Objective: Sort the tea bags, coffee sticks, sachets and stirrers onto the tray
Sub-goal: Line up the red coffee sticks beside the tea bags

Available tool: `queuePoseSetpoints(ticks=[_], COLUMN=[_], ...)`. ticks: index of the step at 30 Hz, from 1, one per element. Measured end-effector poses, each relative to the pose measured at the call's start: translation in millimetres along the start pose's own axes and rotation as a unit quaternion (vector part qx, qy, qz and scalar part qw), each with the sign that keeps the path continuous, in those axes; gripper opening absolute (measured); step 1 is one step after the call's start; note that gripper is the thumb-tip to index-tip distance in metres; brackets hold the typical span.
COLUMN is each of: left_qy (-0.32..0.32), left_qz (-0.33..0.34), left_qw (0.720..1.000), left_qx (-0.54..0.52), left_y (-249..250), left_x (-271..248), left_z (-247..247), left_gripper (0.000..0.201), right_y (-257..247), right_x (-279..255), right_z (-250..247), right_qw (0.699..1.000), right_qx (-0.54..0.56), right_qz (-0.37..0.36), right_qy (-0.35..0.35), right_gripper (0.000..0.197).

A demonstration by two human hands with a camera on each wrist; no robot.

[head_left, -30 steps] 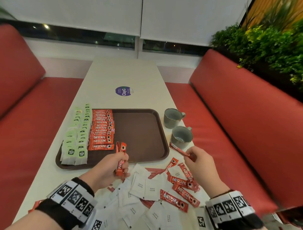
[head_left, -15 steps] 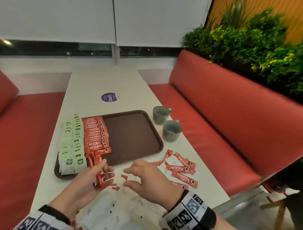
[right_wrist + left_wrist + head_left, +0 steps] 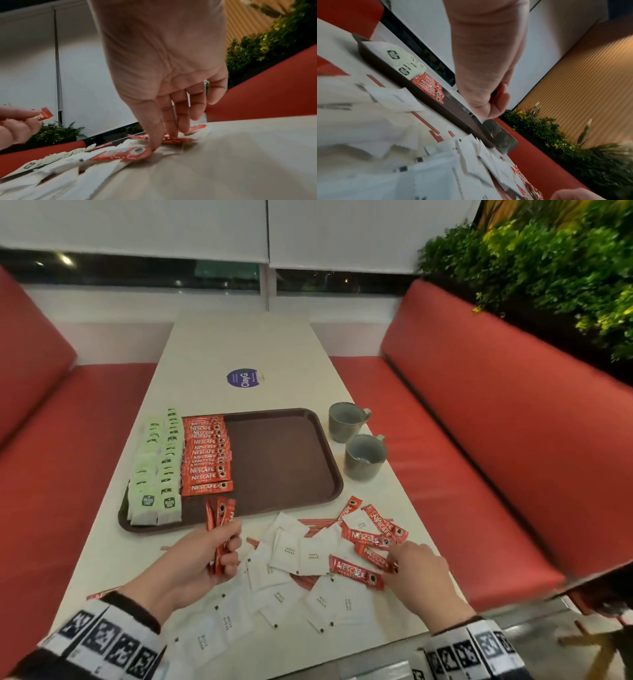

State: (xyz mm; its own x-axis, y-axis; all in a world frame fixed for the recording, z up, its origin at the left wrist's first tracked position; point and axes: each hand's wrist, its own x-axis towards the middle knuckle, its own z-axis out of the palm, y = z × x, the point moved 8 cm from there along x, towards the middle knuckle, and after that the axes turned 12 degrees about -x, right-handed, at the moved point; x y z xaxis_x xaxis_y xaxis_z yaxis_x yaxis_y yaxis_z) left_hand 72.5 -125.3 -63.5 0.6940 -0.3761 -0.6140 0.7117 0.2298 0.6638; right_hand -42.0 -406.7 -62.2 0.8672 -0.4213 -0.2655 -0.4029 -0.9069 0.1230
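Reaching back down from the left hand [image 3: 191,563], where collected coffee sticks [image 3: 221,525] sit gripped, right hand [image 3: 416,573] with straight fingertips [image 3: 155,143] now pressing a loose coffee stick [image 3: 356,571] among sachets [image 3: 310,554], gathering unfinished, bare tray [image 3: 291,460] floor beyond, mugs [image 3: 363,455] beside.

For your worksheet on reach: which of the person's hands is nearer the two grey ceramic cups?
Right. The right hand lies just below the grey ceramic cups; the left hand is across the table.
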Motion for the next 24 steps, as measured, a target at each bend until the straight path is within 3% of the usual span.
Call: queuePoseSetpoints(ticks=[3,11,15,20,22,24], left_qy=[0.002,-0.002,-0.043,-0.089,-0.100,-0.079], left_qz=[-0.004,0.020,0.037,0.040,0.053,0.062], left_qw=[1.000,0.999,0.994,0.988,0.985,0.986], left_qx=[0.015,0.042,0.090,0.122,0.133,0.132], left_y=[-7,-19,-23,-33,-34,-34], left_x=[3,13,15,18,17,18], left_z=[22,60,83,111,117,115], left_gripper=[0.012,0.020,0.030,0.017,0.011,0.013], right_y=[4,17,4,-45,-68,-79], right_x=[5,30,32,32,27,27], right_z=[1,10,-16,-39,-46,-50], right_qw=[0.999,0.980,0.925,0.847,0.839,0.852], right_qx=[0.030,0.188,0.365,0.490,0.477,0.434], right_qz=[-0.012,-0.065,-0.103,-0.191,-0.243,-0.275], right_qy=[0.009,-0.018,-0.007,-0.069,-0.100,-0.099], right_gripper=[0.006,0.025,0.017,0.012,0.017,0.016])
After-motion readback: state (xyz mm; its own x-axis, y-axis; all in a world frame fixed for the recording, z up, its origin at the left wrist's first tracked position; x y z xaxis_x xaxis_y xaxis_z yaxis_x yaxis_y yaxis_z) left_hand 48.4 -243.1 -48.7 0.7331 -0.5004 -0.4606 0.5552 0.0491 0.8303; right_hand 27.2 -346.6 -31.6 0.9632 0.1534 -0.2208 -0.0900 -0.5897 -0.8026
